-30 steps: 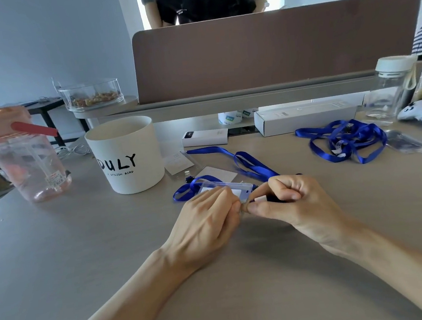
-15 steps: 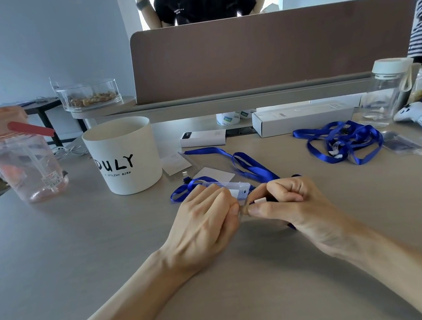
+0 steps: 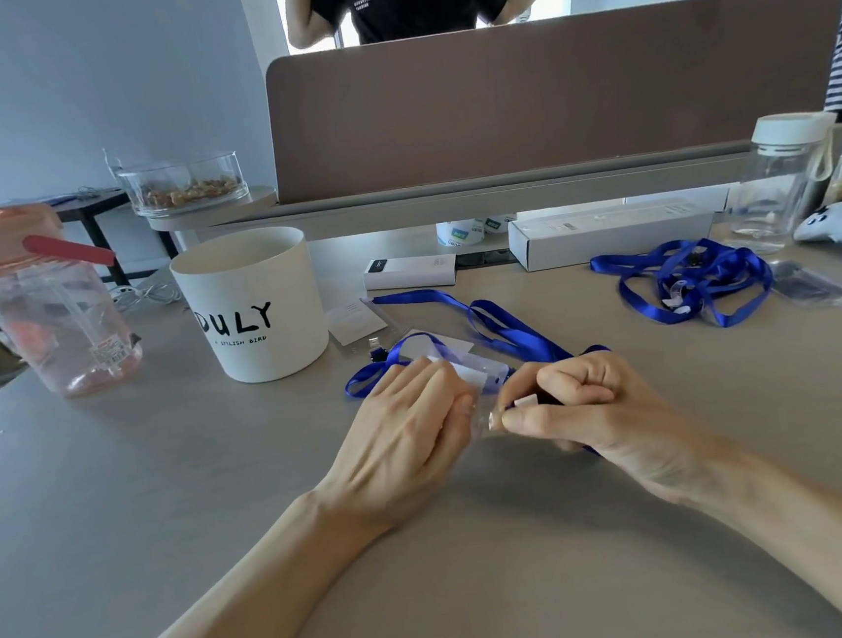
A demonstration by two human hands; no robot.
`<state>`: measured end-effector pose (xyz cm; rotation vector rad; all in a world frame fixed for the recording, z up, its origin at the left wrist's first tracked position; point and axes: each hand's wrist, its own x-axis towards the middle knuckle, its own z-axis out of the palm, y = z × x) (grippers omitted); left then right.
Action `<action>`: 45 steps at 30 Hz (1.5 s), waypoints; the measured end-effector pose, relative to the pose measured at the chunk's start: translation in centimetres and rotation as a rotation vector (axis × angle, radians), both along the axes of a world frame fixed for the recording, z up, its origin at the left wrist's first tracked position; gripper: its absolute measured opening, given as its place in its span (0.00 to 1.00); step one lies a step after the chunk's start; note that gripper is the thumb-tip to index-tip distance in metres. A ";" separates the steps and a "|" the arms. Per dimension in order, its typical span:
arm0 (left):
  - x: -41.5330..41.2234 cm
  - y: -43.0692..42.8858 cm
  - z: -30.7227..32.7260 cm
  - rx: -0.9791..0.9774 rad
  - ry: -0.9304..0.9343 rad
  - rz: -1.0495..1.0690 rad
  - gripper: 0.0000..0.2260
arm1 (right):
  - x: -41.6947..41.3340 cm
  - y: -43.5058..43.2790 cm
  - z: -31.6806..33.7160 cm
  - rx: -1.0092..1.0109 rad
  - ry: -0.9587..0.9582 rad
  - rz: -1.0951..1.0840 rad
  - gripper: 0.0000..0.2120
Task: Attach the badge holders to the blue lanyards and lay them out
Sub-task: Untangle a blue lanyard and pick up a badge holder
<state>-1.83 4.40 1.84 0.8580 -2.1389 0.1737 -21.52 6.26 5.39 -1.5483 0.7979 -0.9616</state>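
Note:
A clear badge holder (image 3: 476, 376) with a white card inside is held in my left hand (image 3: 409, 433), fingers curled round its near edge. My right hand (image 3: 587, 410) pinches the white clip (image 3: 524, 402) at the end of a blue lanyard (image 3: 507, 328), right against the holder's edge. The lanyard's ribbon loops away across the grey table behind both hands. A tangled pile of more blue lanyards (image 3: 688, 280) lies at the back right. Another clear holder (image 3: 806, 281) lies beside that pile.
A white cup marked "DULY" (image 3: 253, 304) stands left of the hands, a pink water bottle (image 3: 42, 304) further left. White boxes (image 3: 611, 233) and a clear jar (image 3: 780, 176) line the brown desk divider (image 3: 541, 96). Two people stand behind it.
Both hands stay together at the same spot; my left fingers have shifted slightly on the holder while the right keeps pinching the clip against it.

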 end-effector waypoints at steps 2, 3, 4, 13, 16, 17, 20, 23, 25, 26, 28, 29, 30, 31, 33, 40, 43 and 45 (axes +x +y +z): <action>0.0 0.1 -0.1 0.125 0.018 -0.012 0.09 | -0.1 0.1 0.2 -0.021 0.011 0.023 0.29; 0.1 0.1 -0.2 0.179 0.009 -0.018 0.15 | -0.2 0.1 0.3 -0.029 0.008 0.031 0.29; 0.2 0.0 -0.2 0.215 -0.017 -0.025 0.20 | -0.2 0.1 0.3 -0.035 0.007 0.036 0.29; 0.2 -0.1 -0.1 0.044 -0.020 0.058 0.19 | -0.1 -1.0 -1.4 -0.151 0.192 -0.204 0.26; 0.3 -0.7 -0.6 -0.034 0.031 0.203 0.13 | -0.3 -1.3 -2.0 -0.320 0.365 -0.460 0.21; 0.3 -0.8 -0.7 -0.052 0.038 0.229 0.12 | -0.5 -1.3 -1.9 -0.344 0.370 -0.500 0.18; 0.3 -0.8 -0.7 -0.046 0.012 0.225 0.13 | -0.7 -1.6 -1.4 -0.322 0.282 -0.502 0.12; 0.4 -0.5 -0.4 0.035 -0.030 0.156 0.15 | -0.4 -1.6 -1.0 -0.219 0.063 -0.469 0.11; 0.4 -0.4 -0.4 0.111 -0.059 0.106 0.16 | -0.3 -1.6 -0.7 -0.135 -0.074 -0.446 0.11; 0.4 -0.4 -0.4 0.166 -0.073 0.079 0.18 | -0.3 -1.5 -0.5 -0.089 -0.138 -0.428 0.11; 0.2 -0.2 -0.3 0.330 -0.054 0.037 0.23 | -0.3 -1.5 -0.2 -0.003 -0.256 -0.374 0.11; -0.1 0.1 -0.1 0.446 -0.002 0.025 0.24 | -0.3 -1.5 -0.1 0.033 -0.309 -0.341 0.11; -0.3 0.3 0.1 0.574 0.083 0.002 0.23 | -0.3 -1.5 -0.1 0.062 -0.357 -0.308 0.12; -0.5 0.4 0.3 0.706 0.184 -0.051 0.20 | -0.3 -1.5 0.0 0.082 -0.397 -0.280 0.12; -0.9 0.4 0.4 0.827 0.335 -0.172 0.12 | -0.3 -1.6 -0.1 0.103 -0.451 -0.258 0.12; -0.6 -0.8 -0.2 0.612 0.518 0.198 0.07 | -0.9 -2.8 -0.5 0.173 -0.556 -0.430 0.10; 0.6 -1.5 0.3 0.557 0.689 0.287 0.11 | -1.4 -3.4 -0.7 0.189 -0.558 -0.534 0.09; 1.1 -1.7 0.7 0.568 0.832 0.303 0.11 | -1.8 -3.7 -0.8 0.191 -0.566 -0.567 0.08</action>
